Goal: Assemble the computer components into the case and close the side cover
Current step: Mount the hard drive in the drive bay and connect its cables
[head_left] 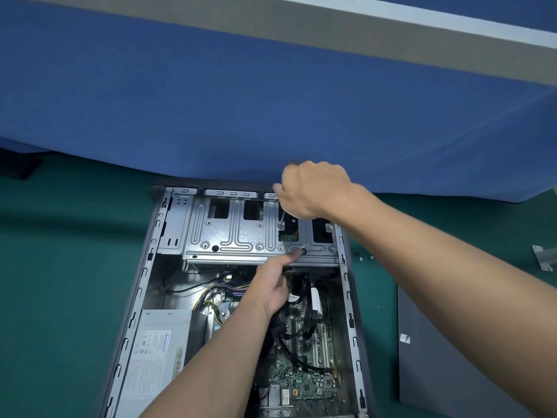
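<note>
case: the open computer case [144, 286] is lying on its side mid-worktop [60, 267], far end sitting right up against the blue partition [211, 101] along the far edge

drive cage: the silver drive cage [235, 236] is sitting across the far end of the case

right hand: the right hand [313, 188] is clenching a screwdriver [282, 219]. The handle is buried in the fist, and the tip is resting on a screw on top of the cage, towards its right side. It's a bit blurry

left hand: the left hand [272, 285] is reaching in over the board, released, finger stretched out and pressing on the cage's near lip

inside: the power supply [159, 351] is sitting in the near-left of the case, with the motherboard [304, 384] to its right and black cables [301, 285] running over it

side cover: the dark side cover [437, 357] is lying flat towards the worktop's near-right corner, just beside the case

loose bits: a couple of small screws [366, 258] are lying right of the case, and a metal bracket [544, 257] is poking in at the right edge
</note>
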`<state>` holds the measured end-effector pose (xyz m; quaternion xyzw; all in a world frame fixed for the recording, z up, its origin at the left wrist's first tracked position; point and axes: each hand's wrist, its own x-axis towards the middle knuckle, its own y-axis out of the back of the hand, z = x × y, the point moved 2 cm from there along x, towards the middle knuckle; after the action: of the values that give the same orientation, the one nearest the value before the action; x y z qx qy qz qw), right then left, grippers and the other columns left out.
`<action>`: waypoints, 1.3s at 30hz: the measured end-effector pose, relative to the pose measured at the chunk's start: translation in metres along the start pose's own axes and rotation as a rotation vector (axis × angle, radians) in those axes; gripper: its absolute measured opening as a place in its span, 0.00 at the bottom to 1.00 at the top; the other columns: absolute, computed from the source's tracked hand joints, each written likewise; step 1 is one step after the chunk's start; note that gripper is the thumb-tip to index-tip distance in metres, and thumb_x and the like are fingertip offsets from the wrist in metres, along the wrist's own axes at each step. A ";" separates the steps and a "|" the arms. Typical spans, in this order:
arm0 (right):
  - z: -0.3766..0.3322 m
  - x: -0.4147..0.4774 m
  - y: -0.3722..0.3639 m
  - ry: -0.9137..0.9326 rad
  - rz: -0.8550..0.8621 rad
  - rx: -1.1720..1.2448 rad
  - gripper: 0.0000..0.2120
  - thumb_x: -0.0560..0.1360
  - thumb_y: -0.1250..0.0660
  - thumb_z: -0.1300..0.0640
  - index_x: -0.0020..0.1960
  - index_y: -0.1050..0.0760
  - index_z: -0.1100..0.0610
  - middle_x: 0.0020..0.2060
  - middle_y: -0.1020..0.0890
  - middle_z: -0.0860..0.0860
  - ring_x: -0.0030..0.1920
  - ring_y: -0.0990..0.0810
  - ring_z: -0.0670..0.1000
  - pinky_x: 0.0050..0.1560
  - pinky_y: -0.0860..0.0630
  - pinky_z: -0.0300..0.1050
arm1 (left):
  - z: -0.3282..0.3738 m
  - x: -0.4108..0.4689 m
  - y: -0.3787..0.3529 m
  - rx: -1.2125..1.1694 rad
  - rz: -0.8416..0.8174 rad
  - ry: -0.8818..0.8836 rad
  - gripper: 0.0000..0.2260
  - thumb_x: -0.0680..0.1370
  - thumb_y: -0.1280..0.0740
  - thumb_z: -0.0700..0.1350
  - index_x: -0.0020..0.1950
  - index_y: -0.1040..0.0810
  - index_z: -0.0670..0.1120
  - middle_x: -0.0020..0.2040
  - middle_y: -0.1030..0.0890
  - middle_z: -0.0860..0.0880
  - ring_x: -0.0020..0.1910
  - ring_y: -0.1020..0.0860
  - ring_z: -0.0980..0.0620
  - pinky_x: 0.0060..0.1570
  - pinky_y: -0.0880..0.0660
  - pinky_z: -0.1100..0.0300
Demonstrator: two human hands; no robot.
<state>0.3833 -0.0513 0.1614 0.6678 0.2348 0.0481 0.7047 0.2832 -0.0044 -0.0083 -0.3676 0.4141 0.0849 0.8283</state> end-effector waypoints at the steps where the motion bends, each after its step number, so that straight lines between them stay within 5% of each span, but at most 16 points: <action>1: -0.001 0.000 0.003 0.046 -0.026 0.034 0.12 0.77 0.43 0.55 0.36 0.38 0.57 0.35 0.32 0.50 0.37 0.31 0.57 0.37 0.38 0.46 | 0.000 0.000 0.000 0.001 0.002 0.004 0.37 0.67 0.24 0.41 0.72 0.35 0.36 0.78 0.44 0.42 0.78 0.54 0.46 0.74 0.59 0.49; 5: -0.001 -0.004 0.003 0.037 0.103 0.052 0.15 0.76 0.42 0.60 0.32 0.41 0.56 0.31 0.36 0.52 0.34 0.32 0.57 0.34 0.40 0.45 | -0.001 0.000 0.000 -0.007 -0.008 0.017 0.33 0.67 0.24 0.41 0.68 0.31 0.36 0.76 0.39 0.42 0.78 0.52 0.46 0.75 0.58 0.49; 10: -0.004 0.002 0.005 -0.036 -0.065 -0.121 0.21 0.81 0.49 0.43 0.38 0.35 0.57 0.32 0.32 0.49 0.38 0.31 0.56 0.39 0.38 0.48 | 0.001 0.001 0.001 -0.006 -0.009 -0.003 0.39 0.66 0.23 0.42 0.73 0.36 0.36 0.78 0.44 0.42 0.78 0.54 0.46 0.74 0.59 0.49; 13: -0.005 0.002 0.006 0.065 -0.090 -0.021 0.09 0.78 0.43 0.56 0.40 0.39 0.57 0.35 0.33 0.50 0.38 0.32 0.56 0.34 0.40 0.45 | -0.001 0.003 0.003 0.010 -0.025 -0.004 0.39 0.66 0.23 0.42 0.73 0.36 0.36 0.78 0.43 0.42 0.78 0.53 0.45 0.74 0.59 0.49; 17: -0.004 -0.003 0.004 -0.014 0.021 -0.009 0.15 0.78 0.42 0.58 0.33 0.39 0.55 0.33 0.31 0.52 0.37 0.32 0.58 0.39 0.37 0.46 | -0.001 0.001 0.001 0.010 -0.039 0.008 0.33 0.65 0.23 0.41 0.67 0.30 0.35 0.77 0.41 0.41 0.78 0.53 0.46 0.74 0.59 0.50; 19: -0.002 -0.001 0.003 -0.054 -0.031 -0.095 0.14 0.80 0.44 0.53 0.38 0.35 0.58 0.38 0.27 0.52 0.40 0.30 0.58 0.42 0.35 0.48 | -0.001 0.003 0.002 -0.014 -0.018 0.018 0.27 0.67 0.24 0.41 0.63 0.27 0.36 0.77 0.40 0.42 0.78 0.53 0.46 0.75 0.59 0.51; 21: 0.001 0.001 0.002 -0.057 -0.154 -0.107 0.12 0.80 0.45 0.48 0.51 0.34 0.58 0.42 0.28 0.52 0.44 0.29 0.58 0.43 0.34 0.49 | -0.001 0.004 0.002 -0.011 -0.017 0.011 0.32 0.66 0.23 0.42 0.67 0.28 0.36 0.76 0.38 0.42 0.78 0.52 0.47 0.75 0.58 0.52; 23: 0.001 0.002 0.003 0.022 -0.180 -0.012 0.11 0.79 0.42 0.54 0.57 0.37 0.59 0.41 0.29 0.52 0.44 0.29 0.60 0.39 0.35 0.48 | -0.001 0.005 0.002 -0.007 -0.010 -0.003 0.37 0.64 0.23 0.42 0.70 0.32 0.36 0.77 0.39 0.42 0.78 0.52 0.47 0.75 0.59 0.52; 25: 0.001 -0.001 0.000 0.089 -0.057 0.013 0.07 0.77 0.40 0.60 0.43 0.38 0.58 0.35 0.33 0.51 0.40 0.30 0.60 0.32 0.40 0.45 | -0.001 0.004 0.002 -0.001 -0.007 -0.015 0.37 0.64 0.23 0.42 0.69 0.32 0.35 0.77 0.41 0.42 0.78 0.54 0.47 0.74 0.59 0.51; 27: 0.000 -0.004 -0.002 0.047 0.053 -0.016 0.15 0.78 0.41 0.60 0.34 0.42 0.56 0.32 0.35 0.51 0.39 0.31 0.60 0.34 0.40 0.45 | -0.001 0.003 0.001 0.009 -0.005 -0.009 0.35 0.64 0.23 0.42 0.68 0.30 0.36 0.77 0.41 0.42 0.78 0.54 0.47 0.75 0.59 0.51; 30: 0.002 -0.005 -0.007 -0.032 0.076 -0.008 0.13 0.81 0.43 0.54 0.39 0.37 0.58 0.38 0.27 0.53 0.41 0.30 0.59 0.40 0.37 0.48 | -0.001 0.004 0.002 0.004 -0.003 -0.011 0.36 0.64 0.23 0.42 0.69 0.31 0.36 0.77 0.41 0.42 0.78 0.54 0.46 0.75 0.58 0.51; 33: 0.004 -0.006 -0.005 0.018 -0.091 0.069 0.10 0.79 0.42 0.52 0.53 0.39 0.58 0.44 0.33 0.54 0.43 0.29 0.59 0.40 0.35 0.50 | 0.000 0.004 0.002 0.009 -0.005 -0.004 0.38 0.63 0.22 0.43 0.70 0.31 0.36 0.77 0.40 0.42 0.78 0.53 0.46 0.75 0.59 0.51; 36: 0.004 -0.009 -0.002 0.129 -0.013 0.029 0.12 0.75 0.40 0.64 0.38 0.42 0.57 0.36 0.36 0.53 0.32 0.33 0.55 0.28 0.42 0.45 | -0.001 0.003 0.001 0.008 -0.003 -0.005 0.38 0.63 0.22 0.42 0.70 0.32 0.36 0.78 0.42 0.42 0.78 0.54 0.46 0.75 0.58 0.51; 39: 0.004 -0.010 -0.001 0.113 0.111 -0.043 0.18 0.78 0.39 0.59 0.33 0.43 0.57 0.30 0.36 0.53 0.29 0.35 0.56 0.29 0.42 0.44 | 0.000 0.002 0.000 -0.002 -0.011 -0.009 0.38 0.63 0.23 0.42 0.70 0.33 0.36 0.78 0.44 0.42 0.78 0.55 0.46 0.75 0.58 0.50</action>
<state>0.3756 -0.0591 0.1632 0.6607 0.2359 0.1296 0.7007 0.2843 -0.0046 -0.0103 -0.3703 0.4085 0.0824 0.8302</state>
